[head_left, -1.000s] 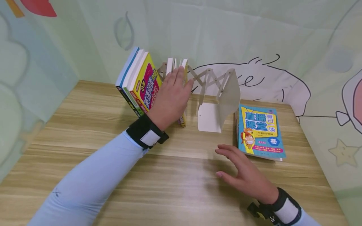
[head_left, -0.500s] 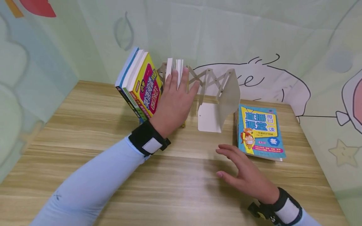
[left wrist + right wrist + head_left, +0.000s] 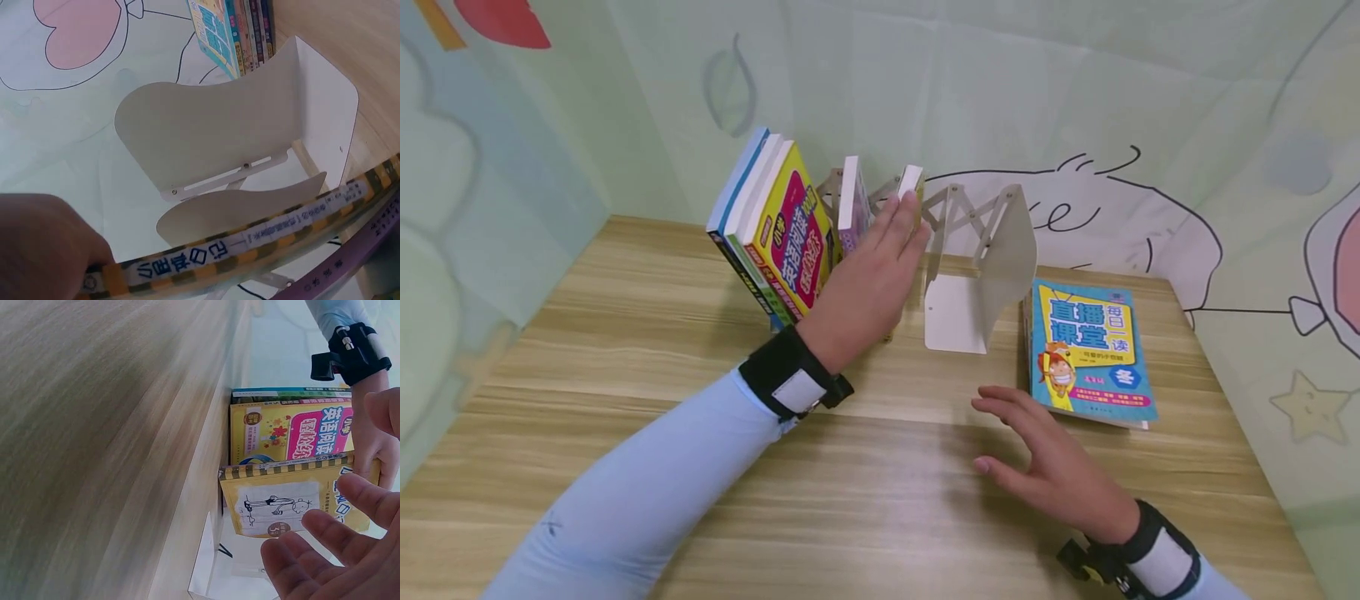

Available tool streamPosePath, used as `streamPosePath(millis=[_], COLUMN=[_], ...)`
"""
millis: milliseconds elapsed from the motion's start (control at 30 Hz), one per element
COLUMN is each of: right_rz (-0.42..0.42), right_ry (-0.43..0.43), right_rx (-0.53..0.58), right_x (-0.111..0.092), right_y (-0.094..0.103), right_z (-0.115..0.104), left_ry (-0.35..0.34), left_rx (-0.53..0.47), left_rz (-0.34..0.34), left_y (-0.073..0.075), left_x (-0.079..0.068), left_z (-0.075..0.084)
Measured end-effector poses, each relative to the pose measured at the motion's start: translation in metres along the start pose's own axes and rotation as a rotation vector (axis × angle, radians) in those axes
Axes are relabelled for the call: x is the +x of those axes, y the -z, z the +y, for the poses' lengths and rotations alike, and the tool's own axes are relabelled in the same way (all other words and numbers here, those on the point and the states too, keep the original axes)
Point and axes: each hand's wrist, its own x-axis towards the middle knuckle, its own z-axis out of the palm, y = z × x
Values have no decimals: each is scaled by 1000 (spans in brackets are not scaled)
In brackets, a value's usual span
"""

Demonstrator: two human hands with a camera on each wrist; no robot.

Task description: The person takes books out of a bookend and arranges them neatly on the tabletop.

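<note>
My left hand (image 3: 867, 279) holds a yellow book with a black-striped spine (image 3: 250, 247) near its top, thumb on its right side and fingers to the left. The book's front cover (image 3: 278, 509), with a drawn cartoon figure, shows in the right wrist view, the book leaning right. A purple book (image 3: 853, 208) stands just left of it. Farther left, several larger books (image 3: 786, 229) lean together, a yellow English reader outermost. My right hand (image 3: 1060, 467) hovers over the wooden table, fingers spread and holding nothing.
Right of the held book stands a beige expandable metal book rack (image 3: 1011, 250) with flat base plates. A stack of books with a blue-covered one on the outside (image 3: 1093, 350) is beyond its right end. A printed cloth wall (image 3: 850, 75) closes off the back of the table (image 3: 850, 500).
The yellow book's top has moved right, away from the purple book, opening a gap between them. My left fingers have shifted right with it. My right hand has stayed still.
</note>
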Motion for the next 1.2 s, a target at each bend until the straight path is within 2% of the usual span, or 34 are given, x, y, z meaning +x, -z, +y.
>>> streamPosePath(millis=[133, 267, 467, 700, 833, 1033, 1200], right_rz=[-1, -4, -5, -7, -1, 1, 2], right_ry=[-1, -2, -11, -2, 13, 15, 20], right_rx=[2, 7, 15, 16, 14, 8, 5], right_x=[-1, -1, 0, -1, -2, -2, -2], right_y=[-1, -1, -1, -1, -1, -1, -1], right_z=[1, 1, 1, 2, 2, 3, 4], left_ry=[79, 108, 121, 118, 106, 81, 67], left_rx=[-166, -238, -225, -313, -302, -230, -222], left_rz=[88, 140, 136, 172, 185, 226, 219], left_y=[-4, -7, -7, -8, -9, -10, -11], left_x=[-3, -5, -8, -14, -17, -23, -29], left_z=[1, 2, 1, -1, 0, -2, -4])
